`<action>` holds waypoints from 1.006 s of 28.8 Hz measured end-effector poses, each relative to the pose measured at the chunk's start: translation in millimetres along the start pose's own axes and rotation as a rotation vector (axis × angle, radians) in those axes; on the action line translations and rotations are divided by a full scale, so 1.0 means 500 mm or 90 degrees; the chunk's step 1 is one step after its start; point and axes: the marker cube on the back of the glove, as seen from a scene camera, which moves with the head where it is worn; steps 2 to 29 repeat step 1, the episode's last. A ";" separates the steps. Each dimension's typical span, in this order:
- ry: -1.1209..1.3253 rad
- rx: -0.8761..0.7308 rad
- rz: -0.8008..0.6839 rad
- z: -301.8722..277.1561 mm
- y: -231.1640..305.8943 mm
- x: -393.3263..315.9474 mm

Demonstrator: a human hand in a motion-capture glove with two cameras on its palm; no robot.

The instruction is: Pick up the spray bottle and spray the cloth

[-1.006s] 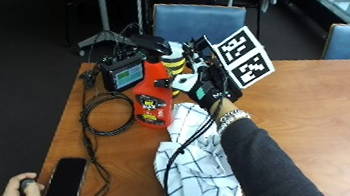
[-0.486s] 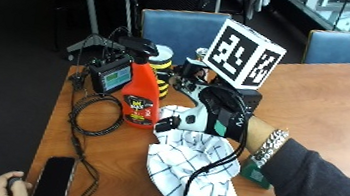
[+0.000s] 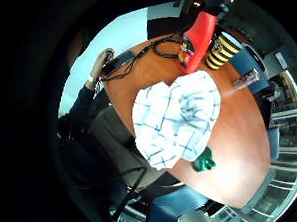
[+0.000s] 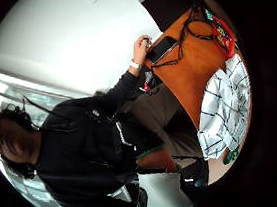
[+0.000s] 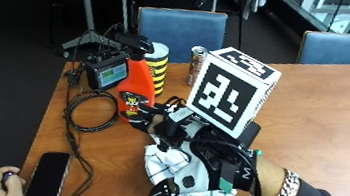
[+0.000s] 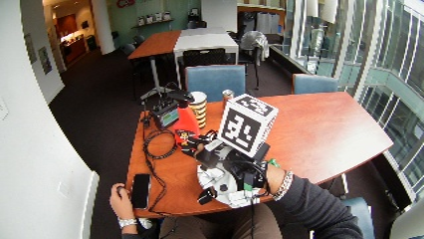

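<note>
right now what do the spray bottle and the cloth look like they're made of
Spray bottle: probably plastic, with a glossy red body, printed label and black trigger head. Cloth: a soft woven fabric, white with dark checks, lying crumpled in folds; likely cotton, though the exact fibre cannot be told.

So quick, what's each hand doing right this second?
Gloved right hand: over the cloth, holding nothing; fingers can't be told.
Bare hand: resting by the phone.

spray bottle (image 5: 137, 89) red, black top | cloth (image 3: 175, 117) white, dark checks | cup (image 5: 157, 61) yellow-black stripes
</note>
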 end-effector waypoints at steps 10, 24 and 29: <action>0.001 0.000 -0.004 0.001 0.001 -0.003; 0.001 0.000 -0.004 0.001 0.001 -0.003; 0.001 0.000 -0.004 0.001 0.001 -0.003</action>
